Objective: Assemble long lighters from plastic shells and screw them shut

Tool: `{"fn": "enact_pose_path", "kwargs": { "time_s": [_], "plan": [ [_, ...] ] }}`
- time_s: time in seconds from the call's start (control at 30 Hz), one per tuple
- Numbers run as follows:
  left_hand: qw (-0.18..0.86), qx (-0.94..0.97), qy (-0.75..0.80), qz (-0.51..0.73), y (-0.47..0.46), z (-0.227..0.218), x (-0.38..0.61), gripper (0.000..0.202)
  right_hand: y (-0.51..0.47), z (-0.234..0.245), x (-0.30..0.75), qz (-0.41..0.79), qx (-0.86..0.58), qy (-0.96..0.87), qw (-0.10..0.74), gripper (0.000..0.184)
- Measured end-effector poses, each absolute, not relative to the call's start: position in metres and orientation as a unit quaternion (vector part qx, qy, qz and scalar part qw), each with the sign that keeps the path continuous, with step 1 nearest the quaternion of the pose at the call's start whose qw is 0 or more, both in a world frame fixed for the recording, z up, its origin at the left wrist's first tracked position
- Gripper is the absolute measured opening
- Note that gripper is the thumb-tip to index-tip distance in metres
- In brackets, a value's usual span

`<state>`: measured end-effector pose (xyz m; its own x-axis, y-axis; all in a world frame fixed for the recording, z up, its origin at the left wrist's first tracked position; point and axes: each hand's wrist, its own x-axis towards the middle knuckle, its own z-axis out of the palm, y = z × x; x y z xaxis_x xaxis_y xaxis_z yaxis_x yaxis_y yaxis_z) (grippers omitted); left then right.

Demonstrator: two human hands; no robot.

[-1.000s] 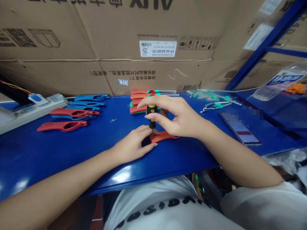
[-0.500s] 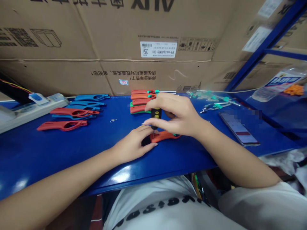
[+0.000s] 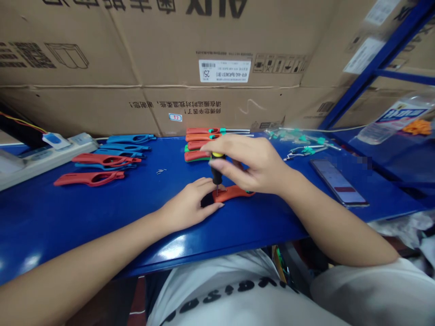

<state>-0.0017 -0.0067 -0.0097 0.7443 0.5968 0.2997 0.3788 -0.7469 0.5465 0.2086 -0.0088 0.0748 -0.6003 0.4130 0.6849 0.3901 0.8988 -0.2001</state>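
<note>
My right hand (image 3: pixel 258 163) grips a small black and yellow screwdriver (image 3: pixel 216 175) by its handle, between thumb and fingers. The screwdriver stands upright, its shaft pointing down onto the near-left end of an orange long-necked lighter (image 3: pixel 234 193). That lighter lies flat on the blue tabletop, and a bit of green shows at its right end. Around the lighter's left end, my left hand (image 3: pixel 186 203) is curved with thumb in front and fingers behind, steadying it. The lighter's far right end is partly hidden under my right hand.
Several red and orange lighters (image 3: pixel 199 156) with metal rods lie behind my hands. Blue handle shells (image 3: pixel 125 147) and red ones (image 3: pixel 90 179) are at left, near tiny screws (image 3: pixel 161 171) and a power strip (image 3: pixel 50 156). Rods with green parts (image 3: pixel 307 150), a phone (image 3: pixel 338 183) and a bottle (image 3: pixel 390 120) are right.
My right fingers have shifted on the screwdriver handle, and the handle appears turned. The lighter and my left hand stay in place.
</note>
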Motion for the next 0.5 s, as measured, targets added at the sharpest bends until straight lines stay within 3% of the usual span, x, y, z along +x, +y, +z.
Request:
{"fn": "enact_pose_path", "kwargs": {
  "time_s": [0.17,0.37,0.5],
  "plan": [
    [0.227,0.903,0.273,0.240,-0.007,-0.009,-0.001,0.029,-0.010,0.078,0.209,0.088,-0.221,-0.893,0.382,0.034],
    [0.215,0.902,0.292,0.234,-0.009,-0.008,0.001,0.023,-0.019,0.078,0.203,-0.006,-0.277,-0.887,0.369,0.030],
    [0.204,0.905,0.291,0.235,-0.010,-0.006,0.001,0.022,-0.019,0.081,0.205,0.069,-0.250,-0.902,0.346,0.036]
  ]
}}
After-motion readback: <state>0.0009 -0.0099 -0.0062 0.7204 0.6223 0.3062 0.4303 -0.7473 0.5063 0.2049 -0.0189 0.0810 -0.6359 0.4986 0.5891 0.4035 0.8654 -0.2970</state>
